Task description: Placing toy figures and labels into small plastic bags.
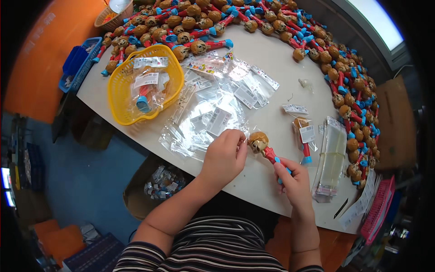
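Note:
My right hand [293,180] is closed around the red and blue handle of a figure-headed toy wand [271,154]. The toy's brown-haired head tilts up and left, beside the fingertips of my left hand [226,156]. Those fingers are pinched together at the near edge of a pile of clear plastic bags [199,122] with white labels. What they hold, if anything, I cannot make out. A bagged toy wand [304,138] lies just beyond my right hand. To its right rests a stack of flat clear bags [333,158].
Many loose toy wands [344,86] line the table's far and right edges. A yellow basket [115,97] with bagged toys stands at left, near a blue basket [90,56]. A black pen [340,208] and a pink basket [378,211] are at right. Below sits a box of small packets [136,190].

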Available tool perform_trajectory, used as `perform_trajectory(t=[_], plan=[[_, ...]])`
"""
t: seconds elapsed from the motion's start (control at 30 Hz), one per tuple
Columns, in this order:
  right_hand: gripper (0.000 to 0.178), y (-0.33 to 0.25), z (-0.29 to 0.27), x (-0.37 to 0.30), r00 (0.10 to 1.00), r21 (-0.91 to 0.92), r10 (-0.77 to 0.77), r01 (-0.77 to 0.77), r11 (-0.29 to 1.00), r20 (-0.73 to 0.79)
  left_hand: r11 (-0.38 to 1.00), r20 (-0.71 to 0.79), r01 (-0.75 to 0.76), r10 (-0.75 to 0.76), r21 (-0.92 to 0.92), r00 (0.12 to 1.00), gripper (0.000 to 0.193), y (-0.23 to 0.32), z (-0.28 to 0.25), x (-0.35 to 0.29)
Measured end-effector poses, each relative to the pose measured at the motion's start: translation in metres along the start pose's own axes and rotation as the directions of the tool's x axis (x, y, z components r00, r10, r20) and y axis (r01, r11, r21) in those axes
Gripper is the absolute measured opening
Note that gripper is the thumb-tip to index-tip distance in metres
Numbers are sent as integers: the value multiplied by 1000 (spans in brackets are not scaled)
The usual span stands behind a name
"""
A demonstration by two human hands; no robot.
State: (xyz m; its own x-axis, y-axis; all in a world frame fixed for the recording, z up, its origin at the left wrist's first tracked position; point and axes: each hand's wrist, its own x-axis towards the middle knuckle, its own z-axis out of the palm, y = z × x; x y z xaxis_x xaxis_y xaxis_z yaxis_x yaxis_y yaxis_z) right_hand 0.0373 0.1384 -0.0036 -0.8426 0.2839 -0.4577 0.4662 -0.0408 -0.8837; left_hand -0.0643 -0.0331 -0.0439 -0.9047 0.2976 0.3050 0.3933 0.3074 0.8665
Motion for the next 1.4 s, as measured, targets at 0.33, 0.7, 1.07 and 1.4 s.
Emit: perform_trajectory(t=[0.33,0.7,1.07,1.4], plan=[[26,24,29,-12,998,290,34,-48,956,54,945,53,-250,244,211,968,12,12,-13,11],[26,44,25,-8,981,57,-165,171,984,-105,979,374,-202,189,-7,908,10,7,-5,14],[32,63,47,-8,709,-445,-658,519,730,-252,843,296,-504,441,187,847,14,27,14,-2],[32,71,20,-11,844,-121,-528,516,848,-99,939,247,-315,275,138,929,15,16,11,-15]])
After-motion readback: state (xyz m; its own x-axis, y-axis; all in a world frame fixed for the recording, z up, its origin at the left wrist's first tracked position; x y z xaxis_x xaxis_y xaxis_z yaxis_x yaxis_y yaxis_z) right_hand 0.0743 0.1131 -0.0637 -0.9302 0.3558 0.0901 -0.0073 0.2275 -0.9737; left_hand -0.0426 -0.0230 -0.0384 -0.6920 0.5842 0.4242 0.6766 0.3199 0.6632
